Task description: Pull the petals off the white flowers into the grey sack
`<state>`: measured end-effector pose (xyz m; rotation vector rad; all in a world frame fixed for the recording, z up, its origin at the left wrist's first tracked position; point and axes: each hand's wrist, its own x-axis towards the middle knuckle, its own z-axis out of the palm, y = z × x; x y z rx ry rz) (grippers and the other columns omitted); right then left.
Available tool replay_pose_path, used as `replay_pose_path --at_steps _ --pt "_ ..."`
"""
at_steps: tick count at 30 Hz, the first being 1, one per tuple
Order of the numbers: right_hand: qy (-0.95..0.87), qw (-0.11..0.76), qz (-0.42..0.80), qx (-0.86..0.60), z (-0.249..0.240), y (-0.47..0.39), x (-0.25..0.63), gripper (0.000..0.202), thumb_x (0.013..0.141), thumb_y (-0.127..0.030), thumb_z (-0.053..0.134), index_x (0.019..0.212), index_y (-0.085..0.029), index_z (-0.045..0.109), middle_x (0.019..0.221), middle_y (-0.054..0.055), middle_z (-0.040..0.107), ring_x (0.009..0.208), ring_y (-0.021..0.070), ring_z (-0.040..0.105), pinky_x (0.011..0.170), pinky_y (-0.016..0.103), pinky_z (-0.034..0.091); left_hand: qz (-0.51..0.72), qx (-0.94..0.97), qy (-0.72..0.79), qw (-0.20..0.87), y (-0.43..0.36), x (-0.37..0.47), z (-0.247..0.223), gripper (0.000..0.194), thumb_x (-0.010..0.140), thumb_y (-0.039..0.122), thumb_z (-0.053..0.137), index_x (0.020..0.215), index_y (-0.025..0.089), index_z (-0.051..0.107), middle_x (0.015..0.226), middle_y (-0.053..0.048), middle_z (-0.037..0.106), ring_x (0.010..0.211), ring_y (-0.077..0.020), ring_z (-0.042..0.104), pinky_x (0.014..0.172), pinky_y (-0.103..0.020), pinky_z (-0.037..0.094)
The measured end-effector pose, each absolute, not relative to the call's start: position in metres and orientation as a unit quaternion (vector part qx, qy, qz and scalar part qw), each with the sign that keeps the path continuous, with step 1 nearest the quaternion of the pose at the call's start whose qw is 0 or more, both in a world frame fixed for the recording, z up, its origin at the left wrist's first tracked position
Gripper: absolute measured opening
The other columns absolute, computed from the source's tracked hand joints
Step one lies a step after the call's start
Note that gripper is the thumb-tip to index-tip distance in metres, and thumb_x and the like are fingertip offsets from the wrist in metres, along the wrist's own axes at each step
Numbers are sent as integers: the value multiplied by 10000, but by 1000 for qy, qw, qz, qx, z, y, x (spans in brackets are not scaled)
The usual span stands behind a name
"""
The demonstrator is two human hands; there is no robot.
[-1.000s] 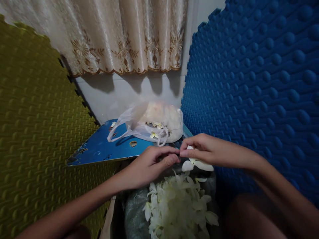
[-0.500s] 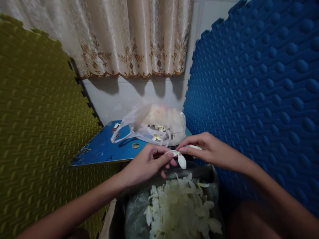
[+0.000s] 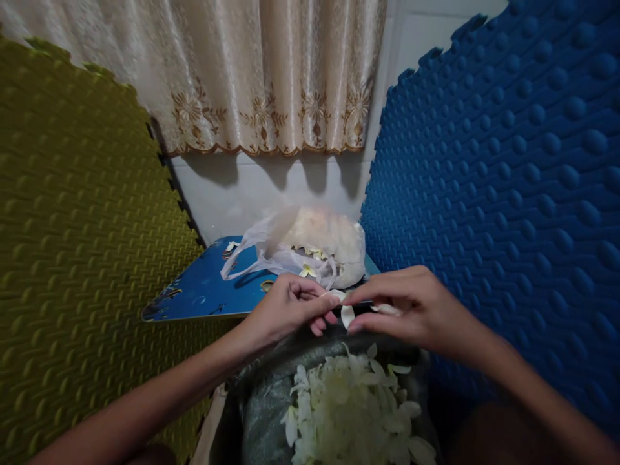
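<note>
Above the pile, my left hand (image 3: 293, 303) pinches a white flower (image 3: 334, 296) between thumb and forefinger. One of its petals (image 3: 347, 316) hangs down in front of my right hand (image 3: 411, 307). The right forefinger touches the flower, while the thumb is lower, beside the hanging petal's tip. More white petals (image 3: 386, 310) are tucked in the right hand, beneath its curled fingers. Below both hands, a heap of loose white petals (image 3: 353, 407) lies in a container lined with a dark grey-green plastic bag (image 3: 266, 413).
A white plastic bag (image 3: 356, 255) with flowers at its mouth rests on a blue printed board (image 3: 203, 284). A yellow-green foam mat (image 3: 82, 226) stands at left, a blue foam mat (image 3: 508, 181) at right. A beige curtain (image 3: 271, 64) hangs behind.
My right thumb has parted from the forefinger and dropped toward the hanging petal's tip. The left hand keeps its pinch on the flower. The view has shifted slightly.
</note>
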<state>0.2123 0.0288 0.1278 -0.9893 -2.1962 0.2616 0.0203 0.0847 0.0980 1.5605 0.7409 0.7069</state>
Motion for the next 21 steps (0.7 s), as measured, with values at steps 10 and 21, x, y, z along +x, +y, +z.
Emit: replay_pose_path --at_steps 10,21 --pt "-876 297 89 -370 124 33 213 174 852 -294 581 967 -214 685 768 -10 679 661 95 578 618 167 366 299 647 249 655 84 26 98 147 657 244 746 634 116 676 542 -1 662 474 -91 595 498 -182 499" --pt "-816 319 193 -442 121 32 201 303 911 -245 415 856 -170 704 743 -7 681 664 136 589 606 212 379 372 714 316 502 83 20 105 191 737 313 661 678 131 654 538 15 601 423 -60 499 428 -165 399"
